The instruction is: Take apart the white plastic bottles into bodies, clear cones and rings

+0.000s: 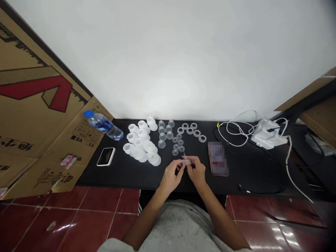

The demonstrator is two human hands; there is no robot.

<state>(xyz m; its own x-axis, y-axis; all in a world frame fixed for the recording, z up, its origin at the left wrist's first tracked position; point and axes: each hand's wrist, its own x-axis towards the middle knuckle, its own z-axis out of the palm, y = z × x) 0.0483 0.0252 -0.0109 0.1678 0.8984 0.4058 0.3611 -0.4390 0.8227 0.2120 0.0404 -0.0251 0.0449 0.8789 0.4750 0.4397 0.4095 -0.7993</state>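
In front of my body, above the black table [120, 176], my left hand [172, 173] and my right hand [196, 170] meet around a small translucent ring piece [187, 162]. A thin pointed tip rises from it. Fingers of both hands pinch its sides and partly cover it. Just beyond the hands lie several small clear flanged pieces [175, 152]. Farther back are several frosted rings [202, 138] and clear dome caps [162, 144]. White plastic pieces with round openings [143, 133] stand bunched to the left.
A water bottle [105, 126] leans by a cardboard box [47, 115] at left, near a white-edged device [106, 156]. On the right lie a phone [217, 158], white cables [236, 131] and a white power adapter [269, 134]. A white wall [168, 63] rises behind the table.
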